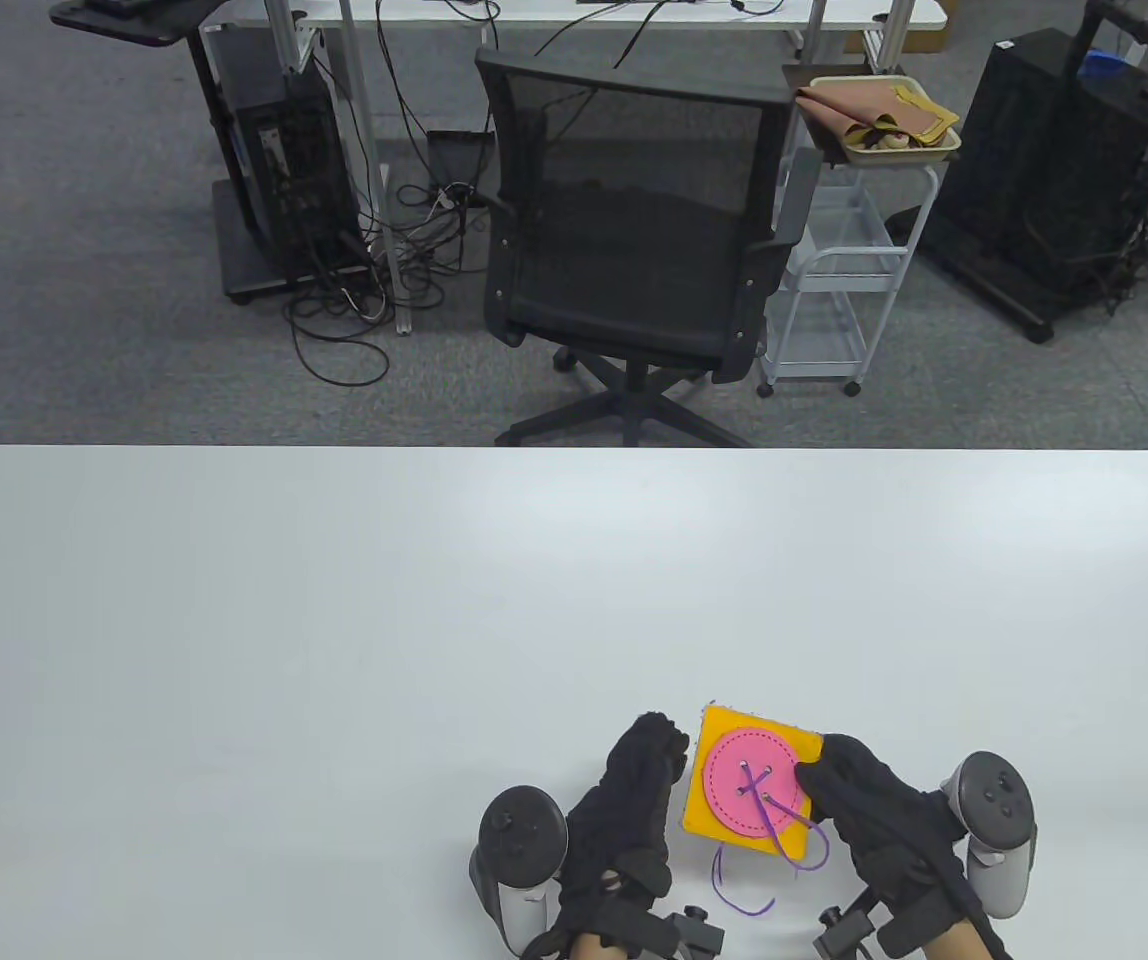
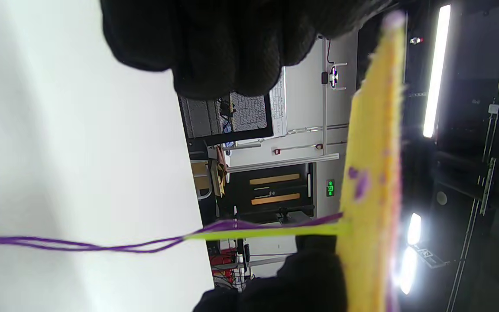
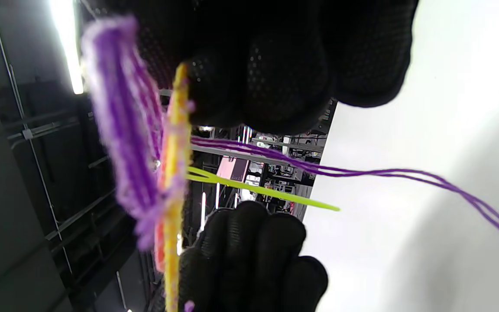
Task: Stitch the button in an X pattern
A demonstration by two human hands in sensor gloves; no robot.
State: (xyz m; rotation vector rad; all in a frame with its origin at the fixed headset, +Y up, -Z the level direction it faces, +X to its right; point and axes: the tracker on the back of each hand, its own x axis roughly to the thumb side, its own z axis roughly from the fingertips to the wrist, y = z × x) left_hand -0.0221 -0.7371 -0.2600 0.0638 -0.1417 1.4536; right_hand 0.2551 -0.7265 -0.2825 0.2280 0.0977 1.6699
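A yellow felt square (image 1: 700, 815) carries a pink button (image 1: 749, 785) laced with purple thread (image 1: 734, 893) in crossing stitches. My left hand (image 1: 669, 765) grips the square's left edge and my right hand (image 1: 822, 778) grips its right edge, holding it just off the table. In the left wrist view the felt (image 2: 373, 173) shows edge-on, and a yellow-green needle (image 2: 267, 232) sticks out of its underside trailing thread (image 2: 80, 245). The right wrist view shows the same felt (image 3: 176, 173), needle (image 3: 267, 190) and thread (image 3: 383, 173). Neither hand touches the needle.
The white table (image 1: 334, 650) spreads to the left and beyond the hands. A loop of loose thread lies on it under the square. A black office chair (image 1: 634, 250) and a white cart (image 1: 834, 290) stand past the far edge.
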